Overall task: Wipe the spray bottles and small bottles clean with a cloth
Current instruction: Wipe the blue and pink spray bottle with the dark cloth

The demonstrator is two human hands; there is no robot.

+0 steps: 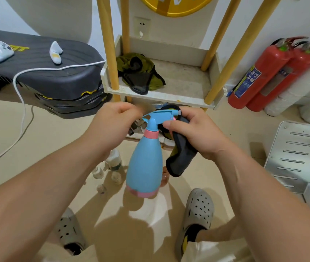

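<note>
A blue spray bottle [144,163] with a pink collar and pink base hangs in the air in front of me, above the floor. My left hand [112,123] is curled at the back of its blue spray head, with blurred fingertips at the trigger. My right hand [192,133] grips a dark cloth [180,157] and holds it against the nozzle side of the head, while the cloth's loose end dangles beside the bottle. Several small clear bottles [114,159] stand on the floor below, partly hidden by my left forearm.
A white shelf unit [169,95] with yellow posts stands ahead, with a green and black rag [139,72] on it. Two red fire extinguishers [263,72] lean at the right. Black stacked boards [59,82] and a white cable lie at the left. A metal panel [301,154] lies at the right. My feet in grey clogs [197,210] are below.
</note>
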